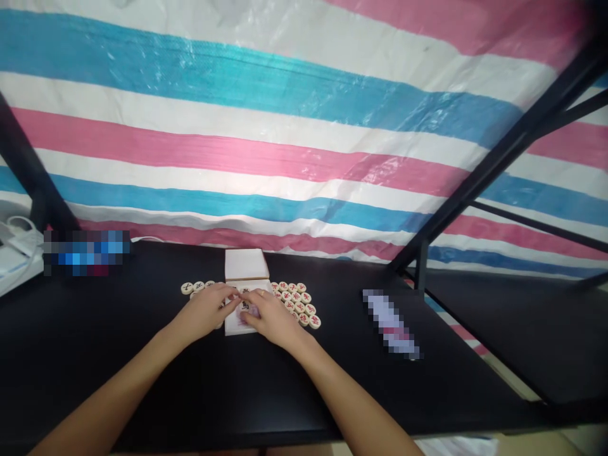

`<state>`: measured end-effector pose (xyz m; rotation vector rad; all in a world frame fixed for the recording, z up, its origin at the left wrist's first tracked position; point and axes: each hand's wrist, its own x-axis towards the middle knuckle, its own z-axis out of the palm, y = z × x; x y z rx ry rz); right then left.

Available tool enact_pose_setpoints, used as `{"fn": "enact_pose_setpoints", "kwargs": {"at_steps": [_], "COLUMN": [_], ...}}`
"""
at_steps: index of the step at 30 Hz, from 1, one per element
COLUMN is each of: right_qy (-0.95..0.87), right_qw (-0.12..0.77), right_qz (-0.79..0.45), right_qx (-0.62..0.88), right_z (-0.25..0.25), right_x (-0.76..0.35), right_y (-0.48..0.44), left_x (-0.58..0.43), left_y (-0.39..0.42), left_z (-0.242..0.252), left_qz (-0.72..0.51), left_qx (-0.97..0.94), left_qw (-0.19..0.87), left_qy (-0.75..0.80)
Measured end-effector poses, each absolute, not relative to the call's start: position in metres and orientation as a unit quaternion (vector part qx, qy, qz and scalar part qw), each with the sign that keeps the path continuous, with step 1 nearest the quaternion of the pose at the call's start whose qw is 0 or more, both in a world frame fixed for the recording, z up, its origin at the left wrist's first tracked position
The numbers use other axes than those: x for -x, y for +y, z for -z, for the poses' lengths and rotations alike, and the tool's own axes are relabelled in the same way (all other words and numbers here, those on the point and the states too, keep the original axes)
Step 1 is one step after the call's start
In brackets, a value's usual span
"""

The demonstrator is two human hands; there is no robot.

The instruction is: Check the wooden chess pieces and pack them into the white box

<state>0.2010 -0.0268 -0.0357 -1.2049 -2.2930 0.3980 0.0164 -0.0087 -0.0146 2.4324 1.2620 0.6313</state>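
Observation:
A small white box [232, 330] stands on the black table with its lid [246, 263] folded back. Inside it lie Chinese chess pieces [246, 305] with black characters, over a pinkish printed patch. My left hand [211, 309] reaches over the box's left side, fingers bent, thumb apart, its fingertips at the pieces. From the right comes my right hand [272, 316], a ring on one finger; its thumb and forefinger curve around a black-lettered piece. Pieces with red characters [299, 307] sit in rows right of the box. More pieces [187, 288] lie to its left, partly hidden behind my left hand.
On the right lies a blurred pale, long object [390, 323]. A blurred blue item [90, 252] and white cables [21, 237] are at the far left. Black metal posts [420, 263] rise at the table's sides, before a striped plastic sheet [256, 158].

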Motion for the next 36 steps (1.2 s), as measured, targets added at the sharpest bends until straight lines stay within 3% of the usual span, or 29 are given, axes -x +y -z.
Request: {"fn": "enact_pose_setpoints", "kwargs": {"at_steps": [8,11,14,17,20,24,27,32,36], "right_qy": [-0.831,-0.828,-0.820,-0.815,-0.827,-0.840,-0.812,-0.751,-0.787], "right_qw": [0.361,0.371,0.355,0.338,0.336,0.350,0.385,0.413,0.375], "right_qz": [-0.136,-0.139,-0.181,-0.215,-0.188,-0.153,-0.194,-0.310,-0.255], "right_qx": [0.401,0.396,0.411,0.419,0.410,0.384,0.394,0.412,0.419], "right_z": [0.029,0.027,0.025,0.025,0.026,0.023,0.024,0.033,0.032], "right_x": [-0.204,-0.206,-0.210,-0.215,-0.217,-0.217,-0.214,-0.204,-0.201], "right_y": [-0.034,-0.033,-0.031,-0.028,-0.027,-0.029,-0.030,-0.031,-0.033], "left_x": [-0.020,-0.018,-0.014,-0.010,-0.007,-0.004,-0.006,-0.014,-0.007], "left_y": [-0.007,-0.006,-0.005,-0.003,0.000,0.001,-0.004,-0.008,0.001], "left_z": [0.015,0.012,0.009,0.012,0.019,0.022,0.017,0.010,0.008], "left_qz": [-0.282,-0.286,-0.293,-0.304,-0.317,-0.330,-0.327,-0.348,-0.327], "left_qx": [-0.767,-0.746,-0.741,-0.776,-0.841,-0.876,-0.854,-0.759,-0.736], "left_qw": [0.402,0.442,0.424,0.326,0.231,0.189,0.212,0.352,0.401], "left_qy": [0.413,0.407,0.431,0.447,0.372,0.297,0.345,0.424,0.437]}}
